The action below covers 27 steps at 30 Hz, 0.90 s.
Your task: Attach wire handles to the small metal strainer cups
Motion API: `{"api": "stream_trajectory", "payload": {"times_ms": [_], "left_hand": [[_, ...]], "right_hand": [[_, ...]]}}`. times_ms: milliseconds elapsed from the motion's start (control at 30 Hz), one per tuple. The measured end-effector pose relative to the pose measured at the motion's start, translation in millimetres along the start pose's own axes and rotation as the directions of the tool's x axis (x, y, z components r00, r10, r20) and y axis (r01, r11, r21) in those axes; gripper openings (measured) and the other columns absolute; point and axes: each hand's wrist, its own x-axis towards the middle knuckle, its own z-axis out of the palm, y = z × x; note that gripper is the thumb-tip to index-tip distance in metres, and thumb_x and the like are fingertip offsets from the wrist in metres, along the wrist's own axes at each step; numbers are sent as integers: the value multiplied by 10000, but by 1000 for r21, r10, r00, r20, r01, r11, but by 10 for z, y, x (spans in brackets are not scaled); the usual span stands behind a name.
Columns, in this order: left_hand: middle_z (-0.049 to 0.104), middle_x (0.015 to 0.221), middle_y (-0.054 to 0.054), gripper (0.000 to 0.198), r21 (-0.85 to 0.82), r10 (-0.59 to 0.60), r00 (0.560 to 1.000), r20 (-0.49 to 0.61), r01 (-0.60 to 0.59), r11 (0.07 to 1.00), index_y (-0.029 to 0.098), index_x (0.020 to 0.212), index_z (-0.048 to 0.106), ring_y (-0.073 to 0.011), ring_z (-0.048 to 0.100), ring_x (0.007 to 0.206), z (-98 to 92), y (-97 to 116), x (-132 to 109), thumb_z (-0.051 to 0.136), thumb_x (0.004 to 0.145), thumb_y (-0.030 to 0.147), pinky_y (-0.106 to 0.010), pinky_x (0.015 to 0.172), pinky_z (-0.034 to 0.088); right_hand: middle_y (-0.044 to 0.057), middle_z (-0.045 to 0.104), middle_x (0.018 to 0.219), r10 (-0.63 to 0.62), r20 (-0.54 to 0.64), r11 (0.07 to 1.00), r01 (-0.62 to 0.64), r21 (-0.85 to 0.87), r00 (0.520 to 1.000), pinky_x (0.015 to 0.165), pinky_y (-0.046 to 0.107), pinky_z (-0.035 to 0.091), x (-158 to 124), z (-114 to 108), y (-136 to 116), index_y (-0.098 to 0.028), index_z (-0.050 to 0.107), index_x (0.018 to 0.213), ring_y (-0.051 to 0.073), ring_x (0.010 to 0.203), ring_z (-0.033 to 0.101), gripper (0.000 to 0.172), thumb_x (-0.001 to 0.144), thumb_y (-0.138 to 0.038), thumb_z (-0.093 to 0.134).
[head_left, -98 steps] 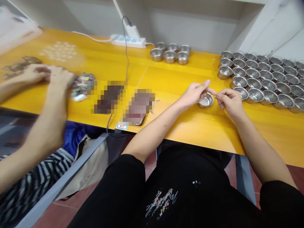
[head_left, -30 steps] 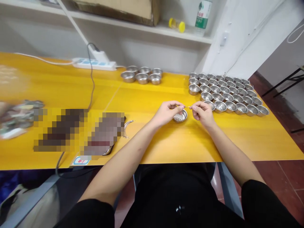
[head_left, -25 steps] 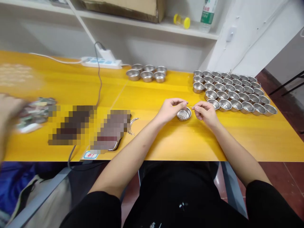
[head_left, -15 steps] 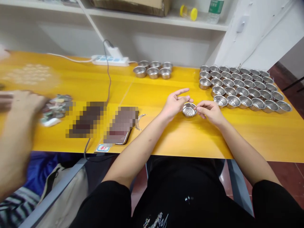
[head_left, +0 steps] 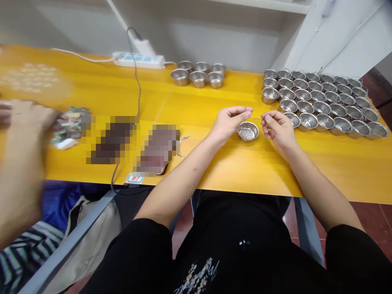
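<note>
A small perforated steel cup (head_left: 248, 132) stands upright on the yellow table, between and just below my two hands. Over its rim stretches a thin wire handle (head_left: 256, 118). My left hand (head_left: 230, 122) pinches the wire's left end between thumb and fingers. At the right end, my right hand (head_left: 275, 127) has thumb and forefinger closed on the same wire. The wire appears apart from the cup. More curved wire handles (head_left: 182, 146) lie to the left, beside a blurred-out flat phone-like object (head_left: 157, 149).
Rows of perforated cups with wire handles (head_left: 324, 100) fill the right side. Several plain steel cups (head_left: 199, 79) sit at the back near a power strip (head_left: 139, 60). At left, another person's arm (head_left: 24, 151) reaches over the table by a pile of small pieces (head_left: 72, 125).
My right hand has drawn up and right from the cup's rim, and the wire now spans both hands. The cup is released on the table. The view has tilted down.
</note>
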Motion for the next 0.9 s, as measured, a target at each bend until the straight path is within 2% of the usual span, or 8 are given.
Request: {"api": "stream_trajectory", "payload": {"times_ms": [67, 133, 267, 367, 533, 667, 767, 900], "left_hand": [[944, 1063, -78, 164, 123, 152, 988, -5, -150, 981, 205, 1001, 1005, -132, 698, 796, -10, -24, -6, 1051, 900, 325, -255, 717, 487], [953, 1090, -96, 129, 242, 261, 965, 11, -256, 936, 210, 1003, 1019, -186, 785, 957, -23, -30, -17, 1021, 940, 323, -274, 799, 514], [930, 1010, -91, 159, 347, 339, 940, 40, -331, 877, 225, 1051, 1040, -161, 642, 777, -54, -31, -22, 995, 997, 368, -314, 732, 415], [890, 946, -74, 147, 389, 363, 930, 51, -353, 851, 242, 1085, 1049, -160, 531, 722, -65, -36, -15, 982, 1017, 354, -329, 734, 395], [862, 1009, -61, 107, 412, 379, 921, 94, -383, 827, 279, 1097, 1051, -150, 466, 698, -26, 1, -51, 992, 1031, 339, -332, 741, 389], [838, 1098, -54, 74, 370, 369, 925, 91, -376, 850, 305, 1087, 1048, -126, 435, 689, 10, 40, -95, 1041, 1025, 345, -331, 734, 373], [824, 1114, -53, 60, 320, 358, 931, 69, -360, 876, 298, 1094, 1044, -115, 424, 681, 21, 28, -92, 1013, 1042, 296, -326, 710, 354], [798, 1058, -55, 78, 247, 303, 952, 38, -303, 920, 251, 1069, 1019, -119, 484, 706, 37, -12, -57, 1054, 1015, 294, -313, 690, 354]], "right_hand": [[-8, 746, 854, 17, -4, 1000, -17, 24, 1000, 460, 217, 387, -2, -1, -7, -259, 830, 995, 110, 625, 561, 707, 657, -755, 1202], [-1, 773, 882, 45, 5, 998, -45, 51, 999, 476, 219, 415, -8, -7, -18, -270, 825, 1022, 123, 652, 595, 664, 679, -703, 1194], [59, 862, 1003, 86, 42, 990, -90, 108, 995, 543, 244, 529, -24, -22, -55, -260, 870, 1048, 151, 732, 693, 659, 690, -730, 1164], [85, 893, 1029, 95, 79, 991, -102, 84, 992, 588, 265, 574, -27, -36, -72, -249, 898, 1049, 162, 751, 720, 661, 711, -755, 1156], [54, 913, 986, 111, 106, 993, -115, 30, 988, 583, 263, 538, -28, -55, -60, -255, 873, 1027, 139, 692, 676, 621, 673, -631, 1217], [13, 928, 973, 167, 129, 979, -180, 92, 977, 636, 268, 573, -56, -35, -69, -283, 810, 1121, 150, 718, 706, 730, 615, -533, 1274], [18, 937, 966, 178, 141, 976, -193, 101, 974, 700, 292, 607, -77, -9, -90, -284, 792, 1112, 171, 758, 735, 785, 573, -542, 1300], [37, 920, 893, 163, 208, 986, -168, 11, 965, 599, 291, 447, -101, 15, -97, -262, 815, 1090, 134, 615, 549, 741, 637, -627, 1275]]}}
